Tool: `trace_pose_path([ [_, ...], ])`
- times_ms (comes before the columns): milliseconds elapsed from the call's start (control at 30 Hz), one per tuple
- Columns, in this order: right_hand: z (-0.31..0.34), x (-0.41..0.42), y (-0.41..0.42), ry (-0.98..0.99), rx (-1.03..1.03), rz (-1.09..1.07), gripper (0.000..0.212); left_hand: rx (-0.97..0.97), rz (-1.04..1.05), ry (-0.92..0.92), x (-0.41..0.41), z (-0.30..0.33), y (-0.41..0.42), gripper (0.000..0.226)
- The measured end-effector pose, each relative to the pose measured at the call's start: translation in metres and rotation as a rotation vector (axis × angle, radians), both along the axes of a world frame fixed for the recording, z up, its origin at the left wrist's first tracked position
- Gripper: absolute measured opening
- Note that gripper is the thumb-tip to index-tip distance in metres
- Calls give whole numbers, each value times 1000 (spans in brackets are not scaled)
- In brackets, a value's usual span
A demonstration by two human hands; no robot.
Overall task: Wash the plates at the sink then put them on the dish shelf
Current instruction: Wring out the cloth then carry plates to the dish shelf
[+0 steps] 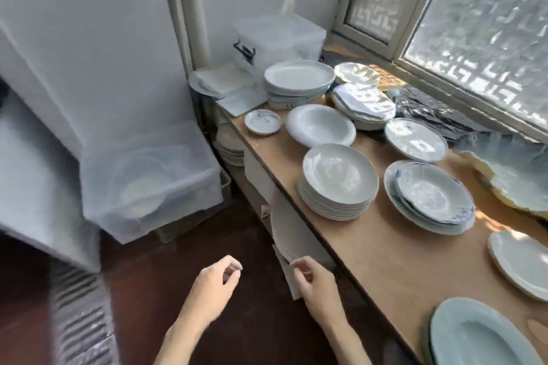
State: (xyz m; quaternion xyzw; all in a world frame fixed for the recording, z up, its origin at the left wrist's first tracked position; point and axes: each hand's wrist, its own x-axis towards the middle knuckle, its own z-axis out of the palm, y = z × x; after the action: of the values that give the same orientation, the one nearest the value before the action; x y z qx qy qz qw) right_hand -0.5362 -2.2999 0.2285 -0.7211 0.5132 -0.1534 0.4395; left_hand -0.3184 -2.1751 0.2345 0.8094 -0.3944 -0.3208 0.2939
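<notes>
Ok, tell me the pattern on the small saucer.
White small saucer with dark brush-like marks, head view.

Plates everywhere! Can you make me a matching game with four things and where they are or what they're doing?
Things:
1. small painted dish
2. tall plate stack
3. clear storage bin
4. right hand

Places or states:
A. on the floor, left of the wooden shelf
B. holds a white plate below the shelf's front edge
C. by the shelf's front edge, nearer the far end, alone
D. on the shelf, many plates piled up

Pairs: 1-C, 2-D, 3-A, 4-B
</notes>
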Motion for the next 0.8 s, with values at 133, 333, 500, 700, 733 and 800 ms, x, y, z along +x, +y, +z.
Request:
trace_pose_path([
  [133,-5,97,40,-13,-12,187,18,-4,188,-20,72,-4,84,16],
  [333,-2,232,115,-42,-7,534,15,10,515,-75,141,-6,216,13],
  [500,1,327,190,-62,5,824,11,-4,834,-58,162,-16,320,25],
  [700,-8,421,288,-52,-29,1195,13,15,1098,-39,157,-10,418,14],
  [733,-9,435,304,-45,-27,1242,13,21,1149,-23,155,-10,431,13],
  [800,-14,461,337,-23,-28,1338,13,50,1251,7,155,-11,456,12],
])
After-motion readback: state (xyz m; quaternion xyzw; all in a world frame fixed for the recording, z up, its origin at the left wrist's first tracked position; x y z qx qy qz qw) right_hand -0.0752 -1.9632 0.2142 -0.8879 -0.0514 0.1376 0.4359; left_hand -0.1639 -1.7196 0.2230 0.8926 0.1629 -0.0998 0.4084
